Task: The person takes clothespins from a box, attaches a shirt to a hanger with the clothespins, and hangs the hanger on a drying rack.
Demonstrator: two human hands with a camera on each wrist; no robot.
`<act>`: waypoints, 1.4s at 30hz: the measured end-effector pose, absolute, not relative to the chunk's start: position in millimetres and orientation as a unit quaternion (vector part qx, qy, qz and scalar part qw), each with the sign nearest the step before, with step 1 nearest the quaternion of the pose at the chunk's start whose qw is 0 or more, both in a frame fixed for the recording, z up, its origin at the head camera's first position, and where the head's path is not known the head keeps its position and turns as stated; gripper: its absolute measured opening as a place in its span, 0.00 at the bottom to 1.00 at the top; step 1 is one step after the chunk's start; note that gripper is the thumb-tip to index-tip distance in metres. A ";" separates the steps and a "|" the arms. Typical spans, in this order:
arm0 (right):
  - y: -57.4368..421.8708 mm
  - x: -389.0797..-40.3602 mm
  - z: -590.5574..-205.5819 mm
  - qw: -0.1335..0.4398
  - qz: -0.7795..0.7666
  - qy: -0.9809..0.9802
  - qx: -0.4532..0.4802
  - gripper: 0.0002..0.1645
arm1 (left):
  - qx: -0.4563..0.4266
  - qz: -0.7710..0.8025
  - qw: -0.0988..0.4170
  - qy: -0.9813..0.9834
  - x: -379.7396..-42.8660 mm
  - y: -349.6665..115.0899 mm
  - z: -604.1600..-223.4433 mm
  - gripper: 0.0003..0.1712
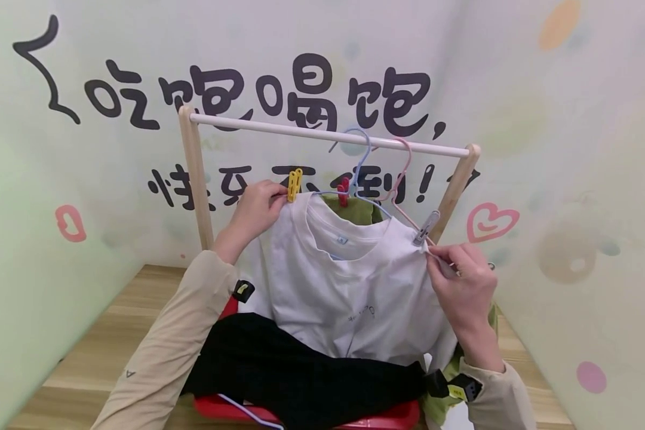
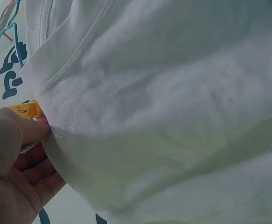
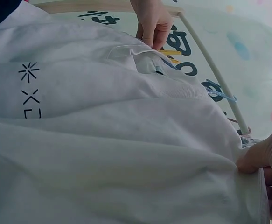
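A white T-shirt (image 1: 322, 286) hangs from a blue hanger (image 1: 362, 161) on the rail, its neckline facing me. A yellow clothespin (image 1: 294, 185) is clipped at one shoulder and a grey clothespin (image 1: 426, 229) at the other. Beside the yellow one, my left hand (image 1: 255, 212) pinches the shoulder cloth; in the left wrist view the thumb (image 2: 38, 128) lies against the fabric edge. Just below the grey one, my right hand (image 1: 464, 283) grips the opposite shoulder between thumb and fingers. The shirt covers the hanger's lower parts.
A wooden rack with a white rail (image 1: 279, 127) spans the middle. Behind the shirt, a green garment (image 1: 357, 210) with a red clothespin (image 1: 343, 192) hangs near a pink hanger (image 1: 405, 158). In front, black cloth (image 1: 295, 376) lies over a red tray (image 1: 212, 407) beside a pale purple hanger (image 1: 247, 412).
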State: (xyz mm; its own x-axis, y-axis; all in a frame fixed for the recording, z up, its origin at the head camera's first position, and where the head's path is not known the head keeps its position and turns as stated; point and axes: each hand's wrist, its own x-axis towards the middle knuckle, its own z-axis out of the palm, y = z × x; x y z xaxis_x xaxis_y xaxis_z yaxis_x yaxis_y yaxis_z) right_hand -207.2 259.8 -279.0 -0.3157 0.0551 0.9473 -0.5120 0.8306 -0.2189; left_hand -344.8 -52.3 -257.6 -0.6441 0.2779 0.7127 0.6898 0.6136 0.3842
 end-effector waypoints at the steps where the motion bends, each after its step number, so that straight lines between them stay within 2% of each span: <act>1: 260.0 -207.7 -280.0 0.565 0.253 -0.771 0.149 0.04 | -0.287 -0.333 0.302 -0.846 -345.0 -52.7 -258.0 0.08; 5: 260.4 -208.5 -283.6 0.562 0.256 -0.771 0.154 0.07 | -0.286 -0.325 0.281 -0.857 -346.2 -54.0 -260.8 0.08; 13: 260.9 -207.0 -284.8 0.547 0.246 -0.786 0.149 0.04 | -0.272 -0.325 0.269 -0.865 -348.2 -54.3 -264.3 0.10; 20: 264.1 -202.5 -288.2 0.532 0.268 -0.790 0.148 0.11 | -0.262 -0.353 0.246 -0.864 -351.9 -53.4 -267.8 0.12; 25: 269.0 -191.6 -293.9 0.550 0.288 -0.767 0.162 0.13 | -0.265 -0.364 0.267 -0.852 -351.4 -53.6 -271.1 0.13; 32: 286.1 -172.2 -299.1 0.597 0.291 -0.736 0.133 0.10 | -0.293 -0.356 0.298 -0.836 -334.9 -70.9 -277.0 0.07; 38: 301.5 -155.7 -314.9 0.628 0.317 -0.704 0.095 0.06 | -0.319 -0.334 0.249 -0.851 -309.5 -96.2 -297.8 0.05; 42: 316.0 -148.7 -330.2 0.618 0.332 -0.710 0.069 0.07 | -0.335 -0.319 0.209 -0.861 -291.8 -109.1 -316.3 0.04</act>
State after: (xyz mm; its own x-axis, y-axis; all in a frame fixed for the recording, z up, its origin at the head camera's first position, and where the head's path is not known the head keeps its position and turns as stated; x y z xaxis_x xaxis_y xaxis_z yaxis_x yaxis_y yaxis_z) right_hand -148.7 316.0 -330.2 -0.2273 0.3117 0.9226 -0.5086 0.7699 -0.3854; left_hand -291.8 -109.1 -316.3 -0.6880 0.4447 0.5735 0.7111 0.5710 0.4103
